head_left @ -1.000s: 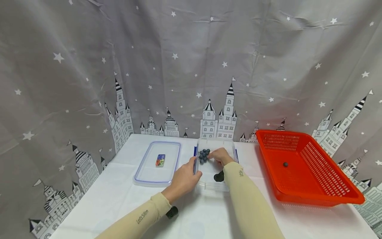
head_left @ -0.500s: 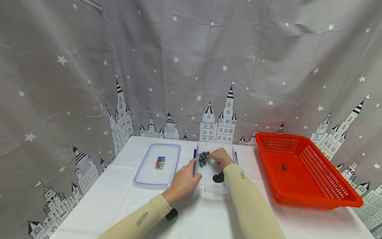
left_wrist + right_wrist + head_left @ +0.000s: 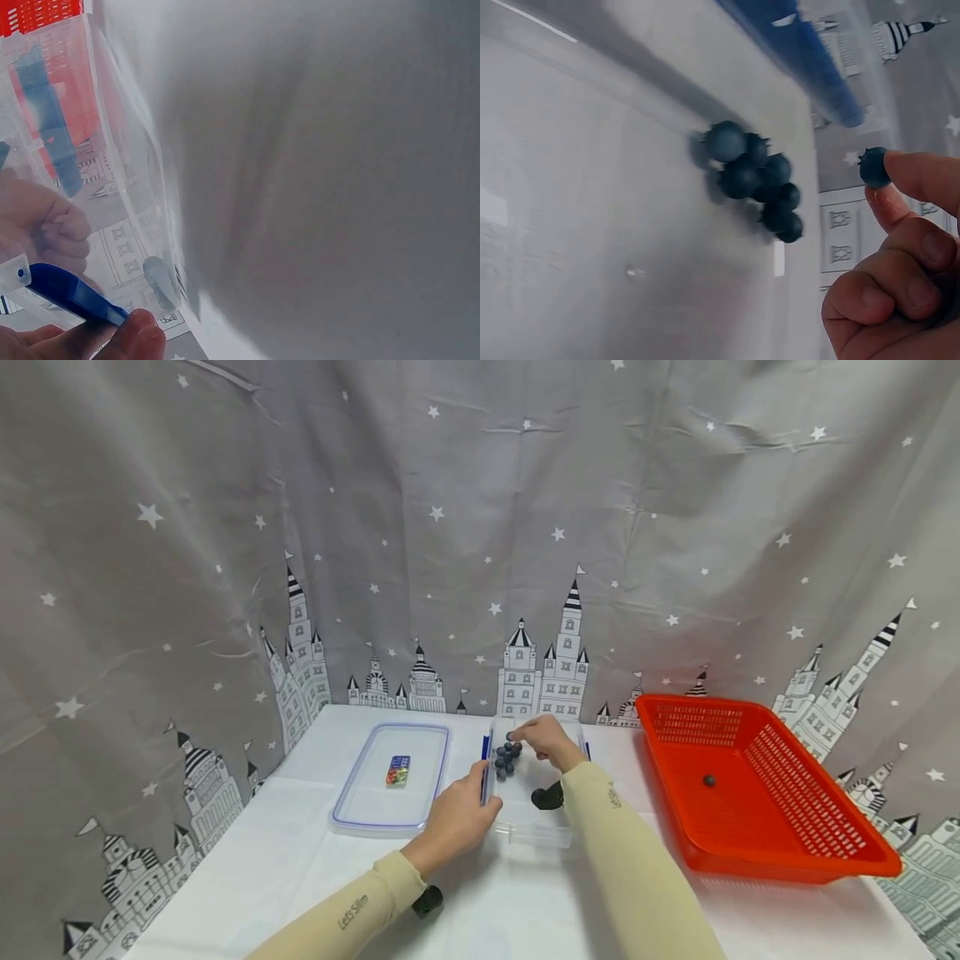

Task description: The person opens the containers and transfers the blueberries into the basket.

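Observation:
A clear plastic food container (image 3: 534, 835) stands in the middle of the table, with a small cluster of blueberries (image 3: 761, 176) on its floor by the left side. Between thumb and index finger my right hand (image 3: 547, 741) pinches a single blueberry (image 3: 873, 167), raised above the cluster; its other fingers are curled in. My left hand (image 3: 459, 818) holds the container's left side, thumb and fingers on the blue latch (image 3: 71, 289). Through the clear wall, the left wrist view also shows the right hand, slightly blurred.
On the left lies a clear lid (image 3: 375, 797) with a blue rim and a colourful label (image 3: 398, 771). At the right stands a red plastic basket (image 3: 750, 827), one blueberry (image 3: 708, 781) on its bottom. A grey castle-print curtain (image 3: 420, 560) hangs behind the table.
My right hand has risen from the cluster, pinching one blueberry, and moved slightly toward the back of the container. My left hand keeps its hold on the container's side.

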{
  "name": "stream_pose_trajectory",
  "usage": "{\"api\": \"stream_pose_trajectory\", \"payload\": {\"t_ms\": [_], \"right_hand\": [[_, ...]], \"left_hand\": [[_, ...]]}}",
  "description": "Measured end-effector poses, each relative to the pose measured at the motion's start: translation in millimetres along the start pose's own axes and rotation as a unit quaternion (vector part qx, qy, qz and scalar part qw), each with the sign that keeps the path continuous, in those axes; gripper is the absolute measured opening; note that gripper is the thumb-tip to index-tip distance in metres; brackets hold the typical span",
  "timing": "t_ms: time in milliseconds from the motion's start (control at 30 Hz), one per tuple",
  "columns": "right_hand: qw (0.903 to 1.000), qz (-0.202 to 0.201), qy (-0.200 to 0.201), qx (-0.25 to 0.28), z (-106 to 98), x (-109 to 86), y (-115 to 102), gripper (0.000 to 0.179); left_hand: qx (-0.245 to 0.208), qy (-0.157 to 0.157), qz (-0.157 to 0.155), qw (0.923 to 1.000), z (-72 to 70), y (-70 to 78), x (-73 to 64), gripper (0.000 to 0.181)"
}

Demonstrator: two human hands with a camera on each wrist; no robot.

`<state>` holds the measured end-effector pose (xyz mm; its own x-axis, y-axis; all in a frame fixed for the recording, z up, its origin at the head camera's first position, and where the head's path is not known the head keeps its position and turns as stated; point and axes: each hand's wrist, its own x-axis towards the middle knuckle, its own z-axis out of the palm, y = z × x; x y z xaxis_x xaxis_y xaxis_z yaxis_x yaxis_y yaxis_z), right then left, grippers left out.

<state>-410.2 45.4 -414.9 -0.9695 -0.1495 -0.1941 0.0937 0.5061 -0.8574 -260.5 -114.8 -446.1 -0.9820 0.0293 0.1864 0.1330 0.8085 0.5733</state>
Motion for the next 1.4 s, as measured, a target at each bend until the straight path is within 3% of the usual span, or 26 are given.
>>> {"api": "stream_pose_trajectory", "payload": {"t_ms": [300, 633, 867, 1400], "right_hand": [[0.9991, -0.04, -0.011, -0.004, -21, -7.5, -16, 0.031], [0.9957, -0.085, -0.034, -0.013, -59, -20.5, -21, 0.035], [0.9965, -0.077, -0.032, -0.003, -88, -26.2, -20, 0.034], [0.9963, -0.073, -0.019, -0.042, -160, -47.3, -4, 0.043]], "left_hand": [[-0.001, 0.002, 0.009, 1.0, 0.5, 0.3, -1.3, 0.067], [-0.003, 0.014, 0.015, 0.9998, 1.8, -1.5, -0.7, 0.067], [0.003, 0.015, 0.02, 0.9997, 1.8, -1.4, -0.8, 0.067], [0.0, 0.011, 0.017, 0.9998, -0.4, -0.9, -1.9, 0.067]]}}
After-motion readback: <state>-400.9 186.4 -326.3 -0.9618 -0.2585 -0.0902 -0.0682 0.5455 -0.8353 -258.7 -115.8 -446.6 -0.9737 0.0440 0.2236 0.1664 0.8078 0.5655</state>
